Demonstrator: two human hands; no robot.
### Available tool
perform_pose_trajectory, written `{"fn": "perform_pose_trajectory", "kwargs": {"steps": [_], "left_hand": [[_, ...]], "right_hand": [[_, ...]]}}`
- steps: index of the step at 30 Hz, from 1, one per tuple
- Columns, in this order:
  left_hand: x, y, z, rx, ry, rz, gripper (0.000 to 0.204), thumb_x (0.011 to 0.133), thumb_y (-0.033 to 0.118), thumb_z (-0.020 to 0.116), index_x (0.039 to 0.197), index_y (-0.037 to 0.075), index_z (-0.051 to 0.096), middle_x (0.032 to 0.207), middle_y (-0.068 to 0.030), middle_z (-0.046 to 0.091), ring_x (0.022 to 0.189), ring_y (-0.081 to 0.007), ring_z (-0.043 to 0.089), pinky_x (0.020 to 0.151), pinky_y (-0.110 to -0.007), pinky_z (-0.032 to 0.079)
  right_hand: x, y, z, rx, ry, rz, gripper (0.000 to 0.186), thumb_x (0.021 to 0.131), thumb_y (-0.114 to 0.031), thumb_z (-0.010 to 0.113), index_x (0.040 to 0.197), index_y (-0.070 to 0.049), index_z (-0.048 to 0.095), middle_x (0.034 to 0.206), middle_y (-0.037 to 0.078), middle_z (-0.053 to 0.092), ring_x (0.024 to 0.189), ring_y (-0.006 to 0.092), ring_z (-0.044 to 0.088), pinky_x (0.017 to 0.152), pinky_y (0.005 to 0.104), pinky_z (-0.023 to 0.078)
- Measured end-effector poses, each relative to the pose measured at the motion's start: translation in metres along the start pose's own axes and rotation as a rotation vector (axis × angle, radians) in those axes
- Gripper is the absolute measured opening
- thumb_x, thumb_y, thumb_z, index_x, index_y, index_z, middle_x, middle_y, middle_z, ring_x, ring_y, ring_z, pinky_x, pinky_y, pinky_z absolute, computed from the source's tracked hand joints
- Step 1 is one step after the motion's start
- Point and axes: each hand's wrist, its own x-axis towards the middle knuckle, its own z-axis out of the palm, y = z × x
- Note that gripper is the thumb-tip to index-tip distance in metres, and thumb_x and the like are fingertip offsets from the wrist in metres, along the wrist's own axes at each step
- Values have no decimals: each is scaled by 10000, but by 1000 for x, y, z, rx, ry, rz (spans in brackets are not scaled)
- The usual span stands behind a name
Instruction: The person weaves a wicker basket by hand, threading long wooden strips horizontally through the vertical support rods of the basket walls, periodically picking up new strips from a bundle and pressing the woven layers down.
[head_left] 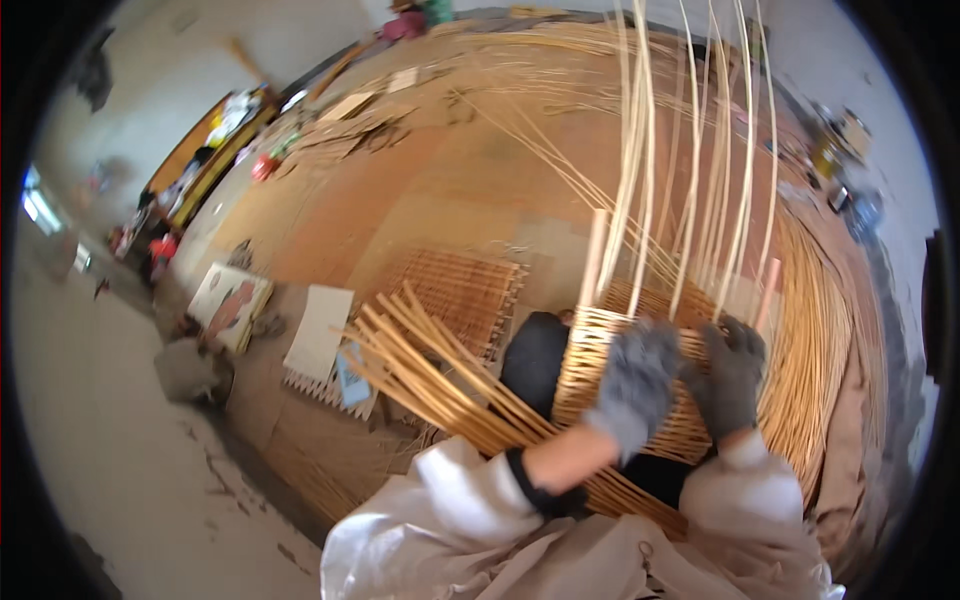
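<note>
A wide brown floor (340, 225) spreads out, and a big pile of long thin sticks (805, 340) lies on the right. The woven piece (588, 350) is near, just left of that pile. Its low part is woven close and tight — that much is done. Tall bare sticks (631, 160) stand up from it, so the part up there looks not woven yet. A bunch of loose sticks (440, 390) lies near, to the left. Two thick posts (595, 250) stand at its sides. The gloved left grip (640, 375) is blurry on the woven wall; the gloved right grip (730, 370) is at the right side — I can't tell if either is clamped.
</note>
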Motion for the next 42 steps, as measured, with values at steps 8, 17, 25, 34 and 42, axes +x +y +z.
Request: {"fn": "perform_pose_trajectory", "kwargs": {"steps": [8, 17, 25, 34, 42], "left_hand": [[-205, -68, -98, -127, 57, -391, 215, 820, 260, 599, 1010, 162, 623, 899, -48, 602, 694, -208, 579, 613, -336, 466], [-119, -199, -125, 148, -410, 182, 110, 752, 253, 558, 812, 191, 627, 767, -5, 591, 800, -194, 562, 728, -352, 423], [-30, -112, -111, 513, 14, 346, 261, 886, 280, 451, 1008, 71, 549, 807, -52, 579, 687, -211, 558, 593, -361, 474], [-33, -59, -24, -362, -31, 299, 337, 757, 261, 625, 1070, 138, 611, 605, -18, 544, 474, -161, 502, 411, -318, 372], [5, -53, -4, -279, 138, -173, 314, 726, 318, 659, 896, 58, 612, 632, -68, 544, 561, -221, 514, 534, -358, 413]], "right_hand": [[-93, -70, 6, 612, -493, -253, 376, 679, -307, 693, 943, -67, 574, 836, 113, 590, 766, 304, 573, 657, 394, 478], [-87, -99, 17, 757, -652, -437, 304, 738, -254, 628, 955, -61, 539, 786, 105, 536, 724, 271, 525, 632, 372, 444], [-123, -45, 9, 1147, -472, 159, 803, 732, -374, 699, 1339, -42, 290, 1336, 178, 325, 1234, 311, 322, 1023, 419, 260], [-36, 41, -85, 1553, -123, 633, 203, 823, -192, 595, 787, 7, 580, 758, 135, 605, 614, 159, 574, 503, 276, 473], [-50, 83, -51, 1691, -80, 679, 172, 738, -71, 670, 781, 64, 573, 798, 185, 615, 693, 251, 622, 554, 329, 543]]}}
